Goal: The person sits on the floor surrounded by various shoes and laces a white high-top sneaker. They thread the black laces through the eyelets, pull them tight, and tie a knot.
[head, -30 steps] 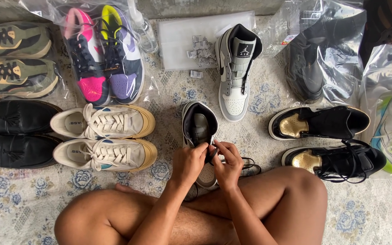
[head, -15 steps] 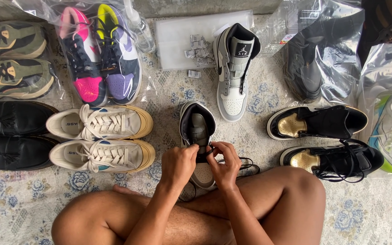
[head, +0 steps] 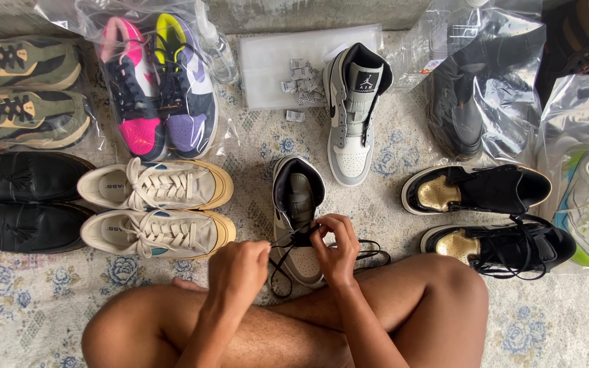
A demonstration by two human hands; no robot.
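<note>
Counts, located from the grey high-top [head: 296, 218] at centre:

- Grey high-tops: 2; the second [head: 354, 112] lies above-right.
- Cream sneakers [head: 155, 204]: 2, left.
- Black loafers [head: 28, 201]: 2, far left.
- Olive sneakers [head: 22, 92]: 2, upper left.
- Bagged pink-and-purple sneakers [head: 161, 85]: 2, above-left.
- Black-and-gold sneakers [head: 485, 215]: 2, right.
- Hands: 2, below.
</note>
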